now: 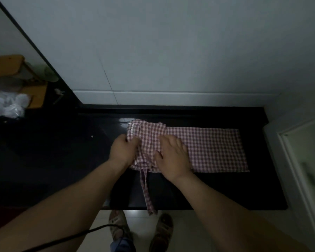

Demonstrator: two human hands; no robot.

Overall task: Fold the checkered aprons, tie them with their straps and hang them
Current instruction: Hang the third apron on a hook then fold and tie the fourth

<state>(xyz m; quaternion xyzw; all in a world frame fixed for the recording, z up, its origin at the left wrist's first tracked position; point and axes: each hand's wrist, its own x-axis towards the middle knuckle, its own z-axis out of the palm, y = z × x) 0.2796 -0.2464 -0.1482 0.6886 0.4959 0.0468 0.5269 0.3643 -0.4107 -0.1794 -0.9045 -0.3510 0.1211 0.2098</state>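
Observation:
A red-and-white checkered apron point(213, 148) lies folded into a long strip on the black countertop point(253, 188). Its left end is bunched and raised, showing a white lace trim point(131, 127). My left hand point(123, 151) grips that bunched left end with curled fingers. Just to the right, my right hand point(173, 158) lies palm down on the cloth, fingers spread. A checkered strap point(146, 191) runs from the fold over the counter's front edge and hangs down.
A white tiled wall point(171, 51) rises behind the counter. At the far left are crumpled plastic bags point(7, 106) and a wooden stool point(13, 68). A white cabinet point(302, 151) borders the counter on the right. A dark cable point(76, 235) crosses my left forearm. My sandalled feet show below.

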